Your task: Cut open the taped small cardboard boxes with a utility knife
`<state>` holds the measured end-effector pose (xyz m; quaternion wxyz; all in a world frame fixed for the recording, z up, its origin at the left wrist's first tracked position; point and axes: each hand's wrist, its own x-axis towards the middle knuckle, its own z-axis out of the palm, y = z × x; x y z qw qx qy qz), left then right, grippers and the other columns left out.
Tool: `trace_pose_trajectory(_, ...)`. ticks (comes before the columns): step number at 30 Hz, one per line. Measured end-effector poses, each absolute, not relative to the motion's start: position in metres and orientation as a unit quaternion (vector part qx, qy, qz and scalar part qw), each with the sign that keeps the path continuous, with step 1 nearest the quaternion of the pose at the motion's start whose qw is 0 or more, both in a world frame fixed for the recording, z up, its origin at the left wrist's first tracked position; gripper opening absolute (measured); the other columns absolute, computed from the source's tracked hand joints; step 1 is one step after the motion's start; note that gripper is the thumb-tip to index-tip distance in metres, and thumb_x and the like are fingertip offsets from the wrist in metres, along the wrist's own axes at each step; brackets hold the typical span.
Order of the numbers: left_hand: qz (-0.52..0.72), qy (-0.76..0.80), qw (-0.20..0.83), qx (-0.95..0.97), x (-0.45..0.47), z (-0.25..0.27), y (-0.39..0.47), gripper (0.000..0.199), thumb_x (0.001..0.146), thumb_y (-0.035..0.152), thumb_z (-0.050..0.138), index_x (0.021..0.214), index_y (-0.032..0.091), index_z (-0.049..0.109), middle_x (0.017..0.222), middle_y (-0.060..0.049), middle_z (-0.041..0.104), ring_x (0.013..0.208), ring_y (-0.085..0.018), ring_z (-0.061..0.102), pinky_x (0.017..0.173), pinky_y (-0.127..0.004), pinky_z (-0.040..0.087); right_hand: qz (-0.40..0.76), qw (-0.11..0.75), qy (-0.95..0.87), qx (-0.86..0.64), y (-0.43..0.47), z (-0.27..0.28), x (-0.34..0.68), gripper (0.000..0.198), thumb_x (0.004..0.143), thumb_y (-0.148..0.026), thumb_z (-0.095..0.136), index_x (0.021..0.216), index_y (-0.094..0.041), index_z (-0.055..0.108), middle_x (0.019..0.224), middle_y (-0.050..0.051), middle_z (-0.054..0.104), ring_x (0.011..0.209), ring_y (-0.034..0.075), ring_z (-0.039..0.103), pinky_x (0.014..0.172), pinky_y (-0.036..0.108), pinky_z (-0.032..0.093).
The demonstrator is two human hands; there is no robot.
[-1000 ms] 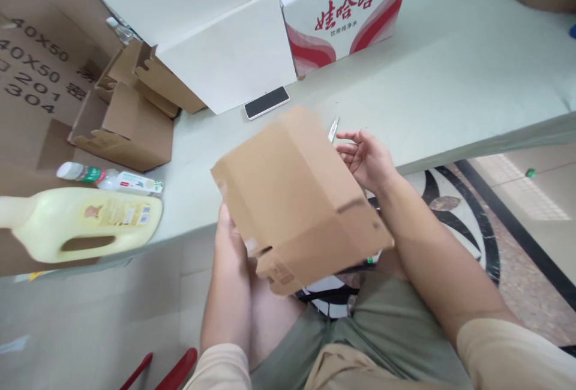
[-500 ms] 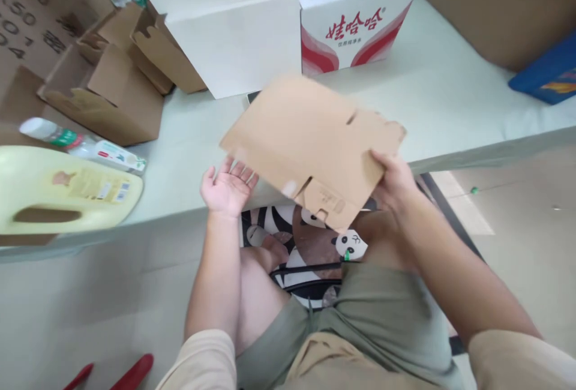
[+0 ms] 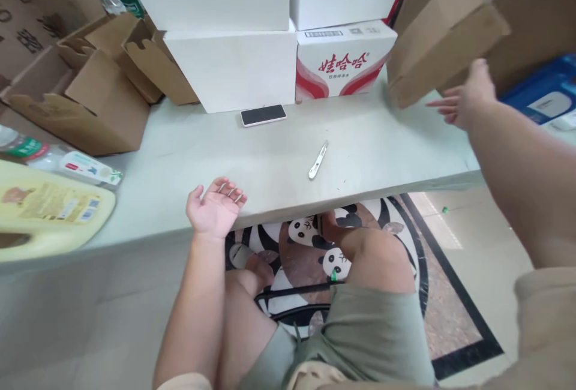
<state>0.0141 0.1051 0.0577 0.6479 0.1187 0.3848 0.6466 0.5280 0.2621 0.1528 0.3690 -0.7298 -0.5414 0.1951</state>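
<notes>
At the table's right side my right hand [image 3: 470,99] reaches out with its fingers apart, holding nothing. Just beyond its fingers a brown cardboard box [image 3: 445,36] stands tilted near the white box with red writing. I cannot tell whether the fingertips touch it. My left hand [image 3: 216,207] hovers palm up by the table's front edge, fingers loosely spread and nothing in it. Between the hands a white utility knife [image 3: 318,161] lies on the pale tablecloth [image 3: 193,156]. Behind it a dark phone [image 3: 263,115] rests before the white boxes.
White boxes [image 3: 231,69] are stacked at the back, one a carton with red writing [image 3: 342,66]. On the left are open cardboard boxes [image 3: 90,96], a plastic bottle [image 3: 40,150] and a yellow jug [image 3: 49,207]. A blue container [image 3: 544,93] stands at the right.
My right hand has carried the brown cardboard from in front of me to the right and let go of it. The knife and phone are uncovered. My left hand stays open.
</notes>
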Motion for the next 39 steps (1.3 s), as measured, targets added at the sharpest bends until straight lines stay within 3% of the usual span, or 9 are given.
trace_pose_trajectory(4,0.654,0.359,0.655,0.121,0.012,0.059,0.108,0.037,0.082,0.051,0.053,0.079,0.018,0.068,0.070,-0.004,0.066,0.062,-0.018,0.065,0.064,-0.034,0.058,0.249,0.212,-0.508,-0.797,0.241,0.108,0.440,0.045,0.096,-0.048,0.036,0.117,-0.015,0.059,0.099,0.015,0.075,0.059,0.017,0.060,0.063,0.036,0.051)
trace_pose_trajectory(9,0.611,0.329,0.699,0.173,0.007,0.058,0.111,0.031,0.081,0.046,0.055,0.079,0.018,0.070,0.073,-0.006,0.068,0.066,-0.019,0.066,0.066,-0.033,0.056,0.220,0.064,-0.650,-0.724,0.191,0.051,0.361,0.061,0.088,-0.050,0.057,0.146,-0.032,0.050,0.112,0.007,0.074,0.102,0.028,0.068,0.093,0.042,0.050)
trace_pose_trajectory(14,0.634,0.273,0.700,0.182,-0.007,0.053,0.103,0.030,0.079,0.044,0.058,0.082,0.018,0.071,0.075,-0.003,0.066,0.068,-0.015,0.064,0.067,-0.029,0.053,0.177,-0.042,-0.671,-0.719,0.200,0.052,0.307,0.046,0.090,-0.056,0.050,0.120,-0.026,0.066,0.112,0.013,0.074,0.110,0.036,0.066,0.091,0.048,0.049)
trace_pose_trajectory(19,0.667,0.199,0.686,0.210,-0.029,0.052,0.092,0.031,0.082,0.044,0.057,0.085,0.017,0.071,0.078,-0.003,0.066,0.070,-0.013,0.063,0.067,-0.027,0.049,0.112,-0.096,-0.689,-0.710,0.218,0.064,0.263,0.034,0.077,-0.033,0.064,0.107,-0.016,0.062,0.097,0.017,0.074,0.093,0.035,0.068,0.079,0.043,0.049)
trace_pose_trajectory(22,0.678,0.185,0.682,0.201,-0.044,0.052,0.088,0.031,0.085,0.042,0.053,0.085,0.016,0.070,0.078,-0.003,0.066,0.070,-0.013,0.062,0.067,-0.027,0.048,0.109,-0.089,-0.725,-0.675,0.221,0.072,0.223,0.027,0.077,-0.032,0.061,0.100,-0.018,0.062,0.084,0.010,0.071,0.082,0.028,0.066,0.075,0.039,0.049)
trace_pose_trajectory(29,0.707,0.146,0.676,0.151,-0.068,0.045,0.099,0.029,0.084,0.041,0.053,0.085,0.017,0.069,0.077,-0.004,0.065,0.069,-0.013,0.061,0.068,-0.028,0.045,0.283,0.162,-0.746,-0.581,0.240,0.093,0.042,0.019,0.091,-0.030,0.050,0.110,-0.027,0.050,0.060,-0.007,0.045,0.049,0.012,0.045,0.054,0.029,0.043)
trace_pose_trajectory(32,0.714,0.141,0.674,0.125,-0.073,0.044,0.108,0.028,0.084,0.040,0.053,0.083,0.017,0.069,0.077,-0.005,0.064,0.069,-0.014,0.062,0.071,-0.030,0.045,0.274,0.243,-0.792,-0.489,0.262,0.111,-0.053,0.031,0.088,-0.023,0.061,0.118,-0.028,0.054,0.063,-0.009,0.045,0.047,0.007,0.043,0.056,0.028,0.050)
trace_pose_trajectory(35,0.714,0.156,0.673,0.111,-0.080,0.044,0.115,0.028,0.084,0.041,0.054,0.081,0.018,0.069,0.077,-0.005,0.064,0.068,-0.015,0.061,0.070,-0.031,0.043,0.303,0.216,-0.808,-0.457,0.282,0.131,-0.126,0.066,0.091,-0.008,0.044,0.151,-0.033,0.034,0.062,-0.012,0.048,0.044,0.008,0.050,0.064,0.034,0.060)
trace_pose_trajectory(39,0.726,0.170,0.659,0.095,-0.088,0.047,0.114,0.027,0.083,0.041,0.054,0.078,0.018,0.068,0.076,-0.005,0.062,0.069,-0.015,0.058,0.069,-0.031,0.043,0.238,0.201,-0.844,-0.437,0.297,0.142,-0.163,0.083,0.086,0.003,0.052,0.155,-0.038,0.029,0.093,-0.008,0.062,0.060,0.006,0.063,0.086,0.042,0.061)
